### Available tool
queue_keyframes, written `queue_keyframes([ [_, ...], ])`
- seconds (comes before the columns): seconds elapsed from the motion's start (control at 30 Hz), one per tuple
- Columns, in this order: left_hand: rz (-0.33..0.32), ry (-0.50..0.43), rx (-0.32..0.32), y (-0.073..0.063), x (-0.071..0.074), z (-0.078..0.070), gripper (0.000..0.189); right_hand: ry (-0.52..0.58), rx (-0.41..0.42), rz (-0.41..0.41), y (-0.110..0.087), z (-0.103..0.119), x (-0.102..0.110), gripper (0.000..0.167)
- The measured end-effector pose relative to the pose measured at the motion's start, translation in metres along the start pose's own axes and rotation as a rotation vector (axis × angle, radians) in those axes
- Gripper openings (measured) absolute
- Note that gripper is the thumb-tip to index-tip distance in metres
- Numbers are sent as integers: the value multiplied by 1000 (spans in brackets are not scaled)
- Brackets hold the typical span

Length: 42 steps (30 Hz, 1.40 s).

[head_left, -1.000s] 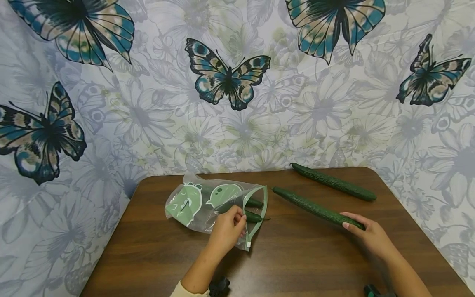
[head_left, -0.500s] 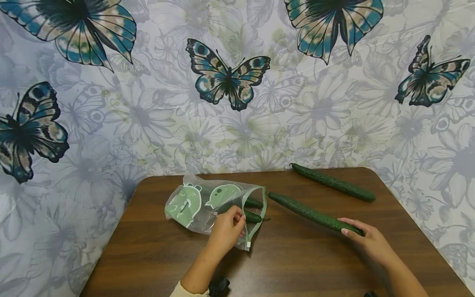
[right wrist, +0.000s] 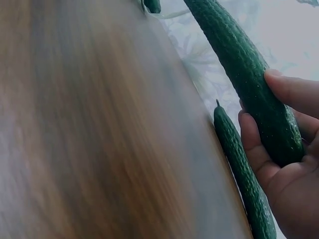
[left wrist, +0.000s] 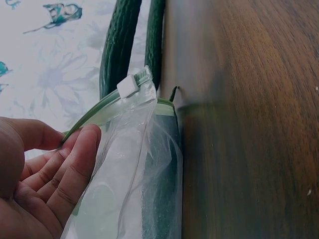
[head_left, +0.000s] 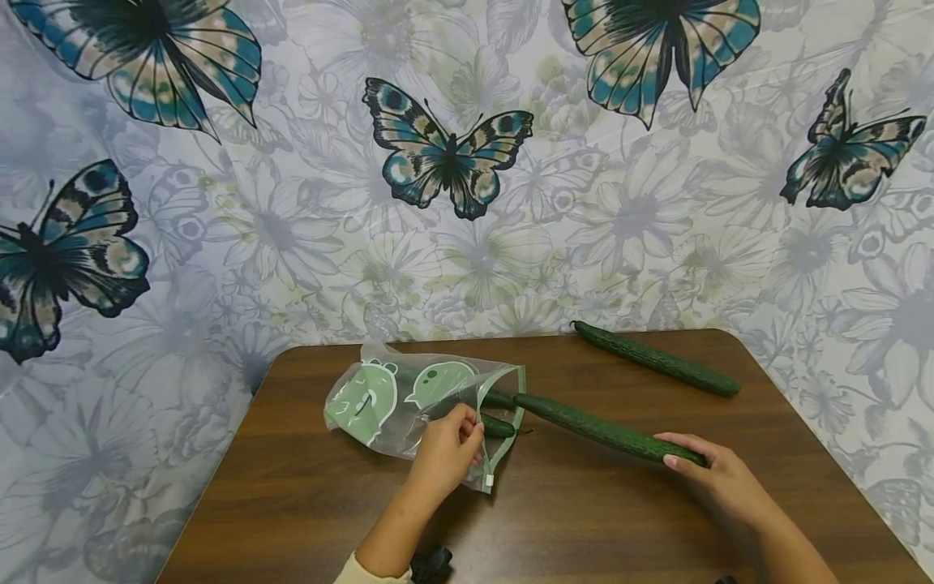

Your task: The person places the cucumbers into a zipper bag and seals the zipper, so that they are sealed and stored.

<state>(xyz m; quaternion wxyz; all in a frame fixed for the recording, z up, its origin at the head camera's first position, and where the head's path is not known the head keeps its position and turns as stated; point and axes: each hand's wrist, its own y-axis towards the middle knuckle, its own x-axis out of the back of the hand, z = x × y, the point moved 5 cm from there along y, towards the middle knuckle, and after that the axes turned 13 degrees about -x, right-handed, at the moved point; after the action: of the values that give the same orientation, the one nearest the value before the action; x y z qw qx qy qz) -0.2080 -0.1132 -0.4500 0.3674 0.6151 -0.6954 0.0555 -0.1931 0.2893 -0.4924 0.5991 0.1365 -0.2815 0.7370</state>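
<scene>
A clear zip bag (head_left: 409, 438) with green animal prints lies on the table, its green-edged mouth facing right. My left hand (head_left: 445, 454) pinches the upper edge of that mouth, as the left wrist view shows near the white slider (left wrist: 127, 86). Two cucumbers are inside, and the end of the nearer one (head_left: 499, 427) shows at the opening. My right hand (head_left: 730, 478) grips another cucumber (head_left: 598, 427) by its right end, fingers and thumb around it in the right wrist view. This cucumber's far tip is at the bag's mouth; whether it touches the rim I cannot tell.
One more cucumber (head_left: 657, 358) lies at the back right of the brown wooden table (head_left: 584, 519). Behind the table hangs a cloth (head_left: 467, 268) printed with flowers and butterflies. A small black object (head_left: 432, 563) is by the left wrist.
My right hand has moved the gripped cucumber leftward and slightly nearer me, bringing its tip from right of the bag to the bag's mouth. My left hand and the bag have stayed in place.
</scene>
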Motion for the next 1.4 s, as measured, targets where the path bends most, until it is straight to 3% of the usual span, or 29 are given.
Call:
queue_keyframes([
  [0.6, -1, 2, 21, -8, -5, -9, 5, -14, 91, 52, 12, 20, -38, 43],
  [0.93, 0, 13, 24, -8, -6, -9, 4, -10, 78, 90, 21, 36, -62, 46],
  [1.4, -7, 7, 16, -8, -6, -9, 4, -17, 121, 124, 30, 62, -96, 45],
])
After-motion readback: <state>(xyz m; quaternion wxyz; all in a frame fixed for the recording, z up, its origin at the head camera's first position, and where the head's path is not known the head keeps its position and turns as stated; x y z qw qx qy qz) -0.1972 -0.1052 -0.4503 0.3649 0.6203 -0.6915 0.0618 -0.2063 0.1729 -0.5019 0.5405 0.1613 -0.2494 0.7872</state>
